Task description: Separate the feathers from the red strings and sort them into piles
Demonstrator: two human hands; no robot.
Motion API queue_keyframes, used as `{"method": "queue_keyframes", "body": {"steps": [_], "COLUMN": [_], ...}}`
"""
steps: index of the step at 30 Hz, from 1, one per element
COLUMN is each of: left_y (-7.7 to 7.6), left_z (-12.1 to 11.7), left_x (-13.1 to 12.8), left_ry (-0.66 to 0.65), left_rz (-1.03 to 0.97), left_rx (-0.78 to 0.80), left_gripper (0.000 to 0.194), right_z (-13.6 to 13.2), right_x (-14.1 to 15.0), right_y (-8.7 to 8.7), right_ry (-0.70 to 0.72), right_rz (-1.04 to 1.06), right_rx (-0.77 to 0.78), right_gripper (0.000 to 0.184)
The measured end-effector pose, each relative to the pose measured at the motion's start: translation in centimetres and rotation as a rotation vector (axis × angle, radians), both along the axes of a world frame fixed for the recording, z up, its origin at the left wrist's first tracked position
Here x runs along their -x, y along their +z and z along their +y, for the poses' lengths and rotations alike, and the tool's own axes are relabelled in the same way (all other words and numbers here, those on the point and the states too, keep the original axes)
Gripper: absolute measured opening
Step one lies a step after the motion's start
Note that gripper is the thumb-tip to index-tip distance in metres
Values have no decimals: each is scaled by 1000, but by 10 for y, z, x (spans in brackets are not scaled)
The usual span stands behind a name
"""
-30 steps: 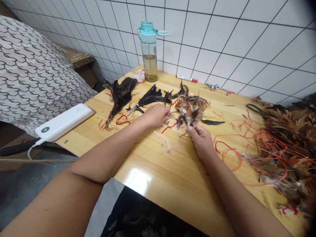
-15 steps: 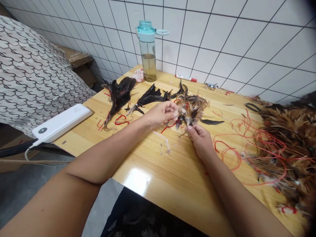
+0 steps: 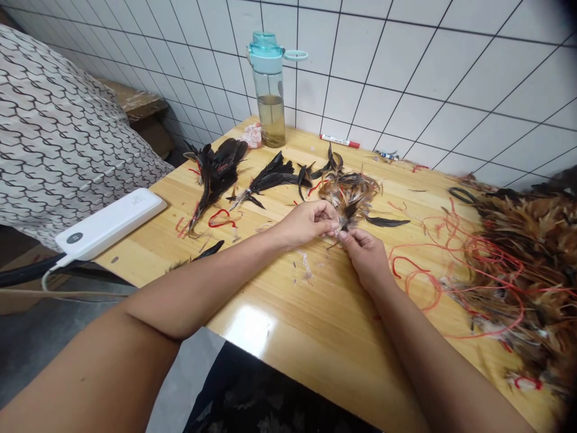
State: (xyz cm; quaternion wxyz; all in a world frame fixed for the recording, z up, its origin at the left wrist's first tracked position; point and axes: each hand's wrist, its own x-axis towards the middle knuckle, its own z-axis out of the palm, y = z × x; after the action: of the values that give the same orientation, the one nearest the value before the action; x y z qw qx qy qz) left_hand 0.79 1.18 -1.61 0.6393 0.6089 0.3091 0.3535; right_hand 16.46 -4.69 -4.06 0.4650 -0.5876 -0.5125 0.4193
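Note:
Between my hands, over the middle of the table, is a small brown and black feather (image 3: 348, 210) with its quill end pointing toward me. My right hand (image 3: 366, 251) pinches it near the base. Close beside it, my left hand (image 3: 315, 222) is closed, thumb against fingers, at the feather's lower left edge; its fingertips meet the feather's fluff. Just behind lies a loose pile of brown feathers (image 3: 360, 185). A single black feather (image 3: 387, 222) rests to the right of the pile.
Black feather bundles (image 3: 219, 171) lie at the left. A large heap of brown feathers (image 3: 532, 258) with tangled red string (image 3: 491, 252) covers the right side. A water bottle (image 3: 269, 96) and a red marker (image 3: 339, 141) stand and lie by the tiled wall. A white power bank (image 3: 112, 222) sits at the left edge.
My left hand has moved right and slightly down, to the feather in my right hand. My right hand has stayed nearly in place.

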Motion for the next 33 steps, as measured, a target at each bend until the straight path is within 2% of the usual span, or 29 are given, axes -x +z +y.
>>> {"method": "queue_keyframes", "body": {"steps": [6, 9, 14, 18, 24, 27, 30, 33], "left_y": [-3, -1, -2, -3, -2, 1, 3, -1], "left_z": [-1, -3, -1, 1, 1, 13, 32, 48], "left_x": [0, -1, -1, 0, 1, 11, 28, 43], "left_ry": [65, 68, 46, -40, -25, 130, 428, 537], "left_rz": [150, 173, 85, 52, 111, 222, 443, 634], "left_rx": [-200, -245, -115, -23, -107, -235, -495, -650], "left_gripper": [8, 7, 16, 20, 17, 12, 10, 12], "right_z": [1, 0, -1, 0, -1, -3, -3, -2], "right_x": [0, 0, -1, -2, -2, -1, 0, -1], "right_y": [0, 2, 2, 0, 3, 6, 7, 4], "right_ry": [18, 27, 47, 75, 85, 66, 21, -32], "right_rz": [16, 2, -18, 2, -16, -15, 20, 87], "right_rx": [-3, -3, -3, -19, -9, -3, 1, -6], "right_gripper": [29, 28, 31, 31, 30, 29, 29, 31]}}
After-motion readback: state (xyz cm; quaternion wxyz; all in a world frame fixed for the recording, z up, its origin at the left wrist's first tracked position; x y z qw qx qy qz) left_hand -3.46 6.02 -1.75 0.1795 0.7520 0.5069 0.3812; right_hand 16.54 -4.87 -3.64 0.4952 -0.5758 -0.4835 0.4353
